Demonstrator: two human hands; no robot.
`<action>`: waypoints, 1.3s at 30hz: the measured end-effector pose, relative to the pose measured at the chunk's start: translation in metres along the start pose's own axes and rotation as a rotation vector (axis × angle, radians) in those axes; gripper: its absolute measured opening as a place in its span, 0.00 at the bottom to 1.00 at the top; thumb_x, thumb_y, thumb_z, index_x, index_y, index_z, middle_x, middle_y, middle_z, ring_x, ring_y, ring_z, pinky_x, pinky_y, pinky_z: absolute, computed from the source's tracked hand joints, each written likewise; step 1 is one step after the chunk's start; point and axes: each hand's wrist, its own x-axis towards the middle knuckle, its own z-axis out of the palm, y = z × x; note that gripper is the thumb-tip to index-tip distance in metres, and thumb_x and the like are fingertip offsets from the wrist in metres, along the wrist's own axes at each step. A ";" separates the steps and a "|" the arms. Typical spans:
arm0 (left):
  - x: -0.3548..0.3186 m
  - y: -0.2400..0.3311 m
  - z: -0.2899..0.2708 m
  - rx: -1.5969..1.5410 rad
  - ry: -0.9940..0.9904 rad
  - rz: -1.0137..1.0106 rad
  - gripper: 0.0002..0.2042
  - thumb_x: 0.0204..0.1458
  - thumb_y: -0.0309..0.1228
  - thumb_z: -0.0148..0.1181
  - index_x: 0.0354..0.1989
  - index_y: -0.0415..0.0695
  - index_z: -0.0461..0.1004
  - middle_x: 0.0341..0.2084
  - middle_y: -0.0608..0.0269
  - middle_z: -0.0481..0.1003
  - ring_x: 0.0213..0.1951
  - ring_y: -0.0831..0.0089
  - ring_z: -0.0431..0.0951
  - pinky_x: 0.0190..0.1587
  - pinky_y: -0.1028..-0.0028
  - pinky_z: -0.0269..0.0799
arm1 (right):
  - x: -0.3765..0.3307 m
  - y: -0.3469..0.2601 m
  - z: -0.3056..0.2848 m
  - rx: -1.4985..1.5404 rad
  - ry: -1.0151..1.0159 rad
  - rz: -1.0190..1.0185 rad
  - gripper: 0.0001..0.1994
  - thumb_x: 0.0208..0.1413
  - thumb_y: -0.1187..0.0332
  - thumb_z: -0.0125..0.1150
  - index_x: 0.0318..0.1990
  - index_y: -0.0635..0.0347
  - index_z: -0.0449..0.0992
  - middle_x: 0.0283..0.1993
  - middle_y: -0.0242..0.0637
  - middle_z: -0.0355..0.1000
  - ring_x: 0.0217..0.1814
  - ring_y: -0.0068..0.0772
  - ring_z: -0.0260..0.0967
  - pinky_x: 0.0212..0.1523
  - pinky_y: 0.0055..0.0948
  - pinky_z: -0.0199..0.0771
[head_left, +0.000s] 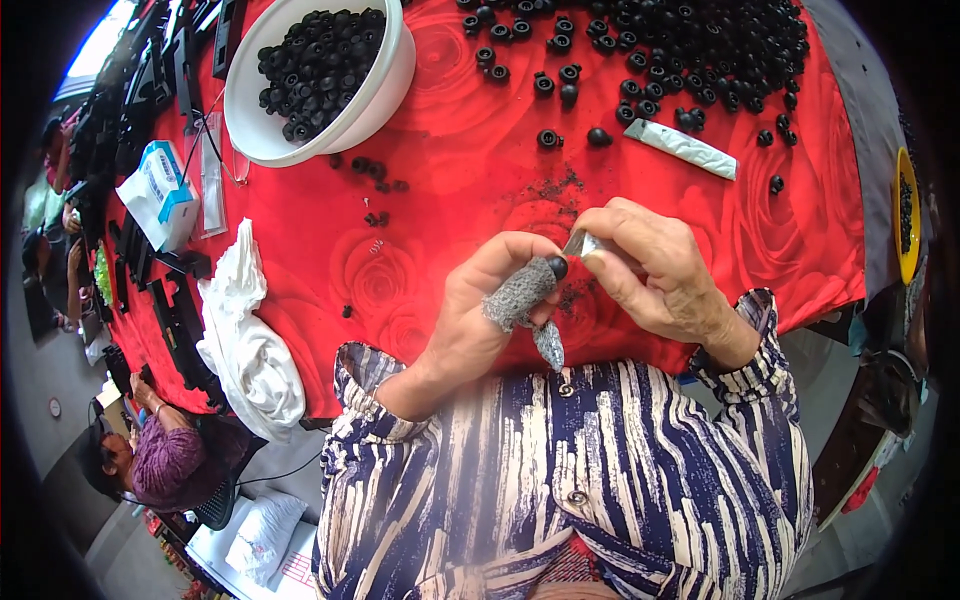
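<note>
1. Our left hand (pixel 478 315) is closed on a small black rubber part (pixel 557 267), pinched at the fingertips; grey finger sleeves (pixel 518 297) cover two of its fingers.
2. Our right hand (pixel 655 270) is clamped on a small metal blade (pixel 580 243), its tip touching the part.
3. Both hands meet above the near edge of the table (pixel 440 150), which is covered in a red rose cloth.
4. Loose black parts (pixel 690 50) are heaped at the far right; a white bowl (pixel 385 85) at the far left holds more.
5. A white rag (pixel 245 340) lies at the left.
</note>
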 end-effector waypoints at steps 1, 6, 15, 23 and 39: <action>0.000 0.000 0.000 0.001 0.000 -0.002 0.11 0.57 0.29 0.53 0.47 0.38 0.67 0.31 0.65 0.71 0.29 0.82 0.69 0.31 0.83 0.64 | -0.001 0.001 0.002 0.007 -0.022 -0.015 0.10 0.49 0.78 0.56 0.40 0.67 0.70 0.26 0.41 0.65 0.23 0.34 0.64 0.23 0.29 0.63; 0.000 -0.003 -0.004 0.056 -0.005 0.013 0.12 0.57 0.29 0.53 0.47 0.39 0.66 0.31 0.64 0.71 0.28 0.82 0.68 0.31 0.83 0.64 | -0.002 0.002 0.005 -0.005 -0.052 -0.017 0.09 0.50 0.77 0.55 0.40 0.67 0.70 0.25 0.38 0.64 0.22 0.31 0.62 0.22 0.27 0.60; 0.000 -0.002 -0.002 0.058 -0.006 0.016 0.13 0.57 0.30 0.54 0.47 0.38 0.66 0.30 0.64 0.71 0.29 0.82 0.68 0.31 0.83 0.64 | -0.004 0.002 0.005 -0.005 -0.035 -0.021 0.09 0.50 0.78 0.55 0.40 0.68 0.69 0.26 0.39 0.65 0.22 0.32 0.63 0.22 0.28 0.61; 0.000 0.003 0.004 0.031 0.085 -0.068 0.16 0.51 0.26 0.58 0.48 0.39 0.65 0.28 0.65 0.70 0.27 0.82 0.66 0.29 0.83 0.61 | -0.002 0.002 0.004 0.002 -0.049 -0.030 0.09 0.50 0.77 0.56 0.39 0.67 0.70 0.25 0.39 0.64 0.21 0.32 0.62 0.21 0.28 0.60; 0.002 0.001 -0.003 -0.201 -0.059 -0.196 0.11 0.55 0.33 0.55 0.44 0.41 0.69 0.31 0.66 0.72 0.26 0.84 0.68 0.27 0.85 0.61 | -0.001 -0.007 0.010 -0.034 0.025 -0.209 0.17 0.37 0.76 0.64 0.40 0.64 0.72 0.27 0.38 0.67 0.23 0.35 0.68 0.22 0.31 0.68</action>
